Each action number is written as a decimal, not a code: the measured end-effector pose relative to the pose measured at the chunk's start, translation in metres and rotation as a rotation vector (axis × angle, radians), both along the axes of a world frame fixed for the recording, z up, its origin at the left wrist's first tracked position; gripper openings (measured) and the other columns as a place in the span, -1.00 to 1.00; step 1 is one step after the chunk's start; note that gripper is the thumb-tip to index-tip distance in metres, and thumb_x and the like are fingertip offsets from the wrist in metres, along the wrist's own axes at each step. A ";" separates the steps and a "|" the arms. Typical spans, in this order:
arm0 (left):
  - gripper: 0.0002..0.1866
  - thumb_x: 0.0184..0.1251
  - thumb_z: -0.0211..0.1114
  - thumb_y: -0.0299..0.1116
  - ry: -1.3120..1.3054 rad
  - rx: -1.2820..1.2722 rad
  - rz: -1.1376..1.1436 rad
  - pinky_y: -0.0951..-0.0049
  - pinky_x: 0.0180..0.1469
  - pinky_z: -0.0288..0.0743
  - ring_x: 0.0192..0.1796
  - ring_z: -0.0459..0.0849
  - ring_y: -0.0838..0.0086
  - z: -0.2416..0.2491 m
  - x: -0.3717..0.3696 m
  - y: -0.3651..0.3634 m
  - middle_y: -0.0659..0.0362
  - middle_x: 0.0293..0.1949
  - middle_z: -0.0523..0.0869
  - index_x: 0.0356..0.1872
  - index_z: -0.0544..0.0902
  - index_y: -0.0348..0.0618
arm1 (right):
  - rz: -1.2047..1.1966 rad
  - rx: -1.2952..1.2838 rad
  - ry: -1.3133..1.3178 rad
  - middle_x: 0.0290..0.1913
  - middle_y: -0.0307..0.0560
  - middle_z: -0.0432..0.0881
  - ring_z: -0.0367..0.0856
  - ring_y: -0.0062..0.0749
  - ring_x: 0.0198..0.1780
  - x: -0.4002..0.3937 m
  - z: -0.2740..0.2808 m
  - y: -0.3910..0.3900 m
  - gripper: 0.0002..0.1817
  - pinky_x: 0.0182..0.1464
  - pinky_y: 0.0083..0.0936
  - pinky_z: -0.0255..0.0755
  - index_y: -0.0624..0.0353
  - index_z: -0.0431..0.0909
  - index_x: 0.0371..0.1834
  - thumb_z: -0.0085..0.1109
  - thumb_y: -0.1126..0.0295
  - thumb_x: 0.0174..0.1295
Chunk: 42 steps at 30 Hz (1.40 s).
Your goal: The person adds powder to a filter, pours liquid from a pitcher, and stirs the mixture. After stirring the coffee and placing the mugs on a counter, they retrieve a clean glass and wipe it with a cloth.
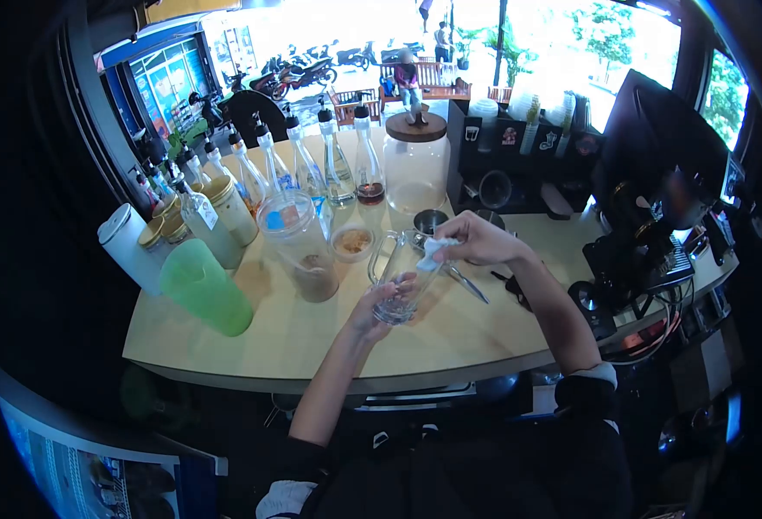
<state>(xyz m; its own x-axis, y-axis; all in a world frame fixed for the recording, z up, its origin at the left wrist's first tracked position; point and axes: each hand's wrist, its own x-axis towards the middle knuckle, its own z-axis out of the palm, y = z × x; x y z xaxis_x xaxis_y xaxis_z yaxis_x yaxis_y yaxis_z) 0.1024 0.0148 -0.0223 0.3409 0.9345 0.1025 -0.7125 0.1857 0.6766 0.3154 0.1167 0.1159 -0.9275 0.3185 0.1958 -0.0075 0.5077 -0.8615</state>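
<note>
Tilted over the counter, a clear glass mug (395, 297) with a handle rests in my left hand (376, 304), whose fingers wrap round its lower part. My right hand (478, 239) pinches a white tissue (437, 252) at the mug's rim, part of it pressed against the glass. Just behind the mug are a small dark metal cup (430, 221) and a small bowl of brown contents (353, 243). A metal utensil (469, 285) lies to the right of the mug, its far end hidden.
A clear lidded container (301, 251) and a green pitcher (206, 287) stand left. Pump bottles (337, 169) line the back beside a large wooden-lidded jar (416, 173). A black organizer (519, 160) holds cups. Black machinery (649, 225) occupies the right end. People sit and stand outside.
</note>
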 end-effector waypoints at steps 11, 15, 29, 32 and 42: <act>-0.50 0.39 0.03 0.03 0.189 -0.123 0.199 0.21 -0.18 0.68 -0.13 0.67 0.36 0.025 0.025 0.001 0.11 -0.05 0.60 0.12 0.45 -0.17 | -0.574 1.033 0.363 -0.03 -0.04 0.65 0.53 -0.20 0.17 -0.046 -0.035 -0.042 -0.70 0.23 -0.21 0.33 0.20 0.59 -0.05 0.14 0.59 0.12; -0.47 0.38 -0.01 0.11 -0.180 -0.165 0.183 0.16 -0.17 0.67 -0.15 0.70 0.26 0.029 0.021 -0.004 0.06 -0.04 0.62 0.06 0.48 -0.16 | -0.400 0.978 0.328 0.06 -0.06 0.60 0.38 -0.13 0.30 -0.034 -0.050 -0.071 -0.60 0.36 -0.04 0.15 0.15 0.55 -0.04 0.13 0.67 -0.01; -0.40 0.33 0.08 0.07 -0.153 -0.302 0.083 -0.07 -0.19 0.65 -0.10 0.67 0.04 0.030 0.024 -0.008 -0.11 0.07 0.51 0.23 0.32 -0.12 | -0.512 -0.094 0.070 -0.49 -0.07 0.64 0.62 -0.54 -0.47 -0.029 -0.002 -0.028 -0.62 -0.37 -0.59 0.48 0.42 0.52 -0.31 -0.16 0.29 0.45; -0.49 0.33 0.15 -0.07 0.433 0.012 0.332 -0.08 -0.15 0.66 -0.05 0.65 0.08 0.034 0.037 -0.021 -0.04 0.03 0.53 0.19 0.30 -0.10 | -0.609 -0.110 -0.010 -0.56 -0.08 0.61 0.62 -0.51 -0.52 -0.030 -0.003 -0.023 -0.60 -0.43 -0.59 0.47 0.42 0.51 -0.35 -0.16 0.27 0.44; -0.47 0.38 0.00 0.06 -0.092 -0.142 0.020 0.05 -0.23 0.69 -0.06 0.66 0.13 0.007 0.015 -0.001 -0.05 0.03 0.58 0.23 0.34 -0.05 | -0.528 0.977 0.437 0.02 0.05 0.60 0.51 -0.11 0.17 -0.049 -0.042 -0.025 -0.63 0.25 -0.25 0.36 0.25 0.52 0.00 0.14 0.58 0.06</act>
